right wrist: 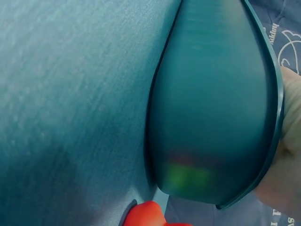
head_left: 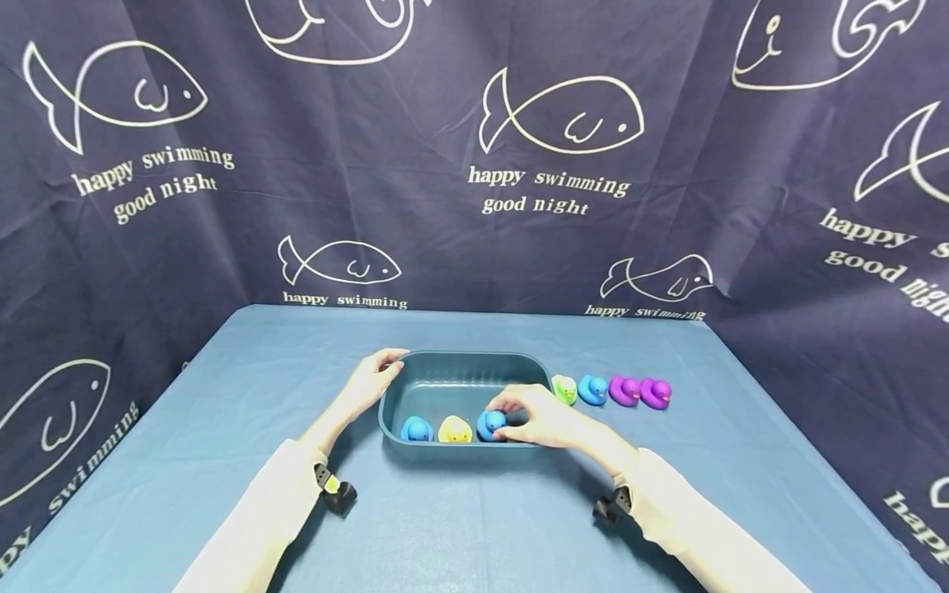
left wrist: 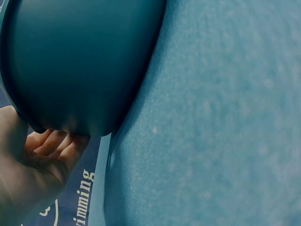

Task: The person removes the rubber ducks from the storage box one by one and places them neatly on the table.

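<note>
A dark teal plastic box [head_left: 469, 453] stands on the table. My left hand [head_left: 368, 381] grips its left end, with the thumb at the rim and the fingers against the outer wall in the left wrist view. Over the near right part of the box, my right hand [head_left: 539, 414] pinches a blue rubber duck [head_left: 489, 426] between thumb and fingers, inside the front wall. Left of it in the box sit a yellow rubber duck [head_left: 455, 430] and another blue duck [head_left: 417, 429]. In the right wrist view the wall hides the held duck; part of the right hand [right wrist: 284, 155] shows behind the rim.
Right of the box, a green duck [head_left: 565, 389], a blue duck [head_left: 593, 389] and two purple ducks [head_left: 624, 391] stand in a row. A red object [right wrist: 146, 214] is partly visible beyond the box's end. Dark cloth [head_left: 445, 214] with fish drawings hangs behind the blue-covered table [head_left: 460, 527].
</note>
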A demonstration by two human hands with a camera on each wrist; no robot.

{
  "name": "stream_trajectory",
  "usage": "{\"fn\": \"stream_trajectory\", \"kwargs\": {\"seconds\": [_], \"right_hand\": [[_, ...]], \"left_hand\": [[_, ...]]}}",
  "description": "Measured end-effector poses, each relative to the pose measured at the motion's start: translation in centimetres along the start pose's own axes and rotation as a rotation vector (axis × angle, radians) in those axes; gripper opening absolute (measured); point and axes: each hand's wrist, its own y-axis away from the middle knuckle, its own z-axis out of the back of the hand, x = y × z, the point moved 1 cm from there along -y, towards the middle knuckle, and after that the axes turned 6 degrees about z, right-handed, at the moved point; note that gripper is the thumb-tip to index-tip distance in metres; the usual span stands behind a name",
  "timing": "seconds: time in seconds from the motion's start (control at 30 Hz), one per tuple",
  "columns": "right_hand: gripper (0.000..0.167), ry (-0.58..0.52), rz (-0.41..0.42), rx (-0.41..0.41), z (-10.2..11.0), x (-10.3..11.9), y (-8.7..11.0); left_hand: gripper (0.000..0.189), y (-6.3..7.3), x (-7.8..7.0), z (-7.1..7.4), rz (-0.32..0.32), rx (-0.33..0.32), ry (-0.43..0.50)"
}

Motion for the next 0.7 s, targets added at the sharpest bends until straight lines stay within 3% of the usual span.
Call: {"fn": "stream_trajectory", "kwargs": {"seconds": [0.53,0.7], "right_hand": [[0.029,0.042,0.104,-0.044,0.1,-0.2,0.1],[0.029,0.048,0.123,-0.062,0.5,-0.2,0.1]], "left_hand": [[0.032,0.0,0.1,-0.1,-0.005,-0.003,0.007],[0.031,0.9,-1.7,0.2,-0.008,-0.001,0.007]]}}
